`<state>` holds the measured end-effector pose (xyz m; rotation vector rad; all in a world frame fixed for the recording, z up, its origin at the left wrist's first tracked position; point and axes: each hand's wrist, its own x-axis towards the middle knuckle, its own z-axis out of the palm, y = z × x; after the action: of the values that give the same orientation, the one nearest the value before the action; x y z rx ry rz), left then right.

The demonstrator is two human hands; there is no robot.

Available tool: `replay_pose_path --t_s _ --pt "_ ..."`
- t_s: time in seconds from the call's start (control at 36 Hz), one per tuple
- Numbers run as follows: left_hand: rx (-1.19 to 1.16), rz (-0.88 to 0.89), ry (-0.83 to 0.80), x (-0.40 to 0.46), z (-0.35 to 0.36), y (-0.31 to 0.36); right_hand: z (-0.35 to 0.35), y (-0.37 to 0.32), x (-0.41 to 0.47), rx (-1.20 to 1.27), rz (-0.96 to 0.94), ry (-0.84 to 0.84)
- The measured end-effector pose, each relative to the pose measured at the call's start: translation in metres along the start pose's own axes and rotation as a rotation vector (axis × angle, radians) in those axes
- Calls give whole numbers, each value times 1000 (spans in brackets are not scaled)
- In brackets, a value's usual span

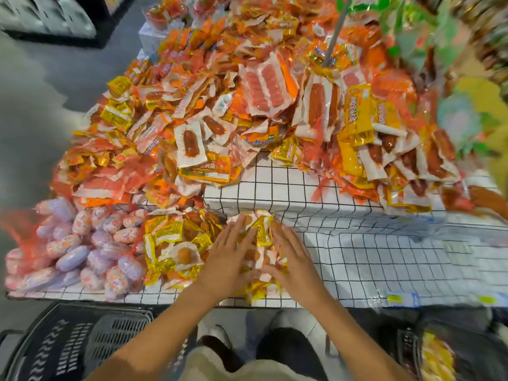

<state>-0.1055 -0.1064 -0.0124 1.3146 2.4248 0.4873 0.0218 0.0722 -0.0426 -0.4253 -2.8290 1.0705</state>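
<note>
I see my left hand [229,257] and right hand [295,255] spread flat, fingers straight, pressing in on either side of a small heap of yellow snack packets [262,233]. The heap lies just in front of the checked box [275,188], below its near edge.

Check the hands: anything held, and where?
A small heap of snack packets, pressed between the flat left hand on its left side and the right hand on its right.
</note>
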Motion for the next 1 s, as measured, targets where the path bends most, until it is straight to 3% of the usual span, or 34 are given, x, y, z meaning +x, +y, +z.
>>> replay_pose_path --t_s 0.14,0.28,0.47,0.72,1.0 --pt "-193 63 116 -23 0 -9 -7 -6 -36 80 87 63" --pt "-169 93 189 -52 3 -1 -16 -3 -79 107 123 116" --pt "-162 91 206 -80 25 43 -28 29 -147 120 240 63" --pt "-151 14 20 -89 108 140 -64 97 -251 194 336 -17" --pt "-168 111 -275 -45 202 282 -120 206 -395 293 596 107"
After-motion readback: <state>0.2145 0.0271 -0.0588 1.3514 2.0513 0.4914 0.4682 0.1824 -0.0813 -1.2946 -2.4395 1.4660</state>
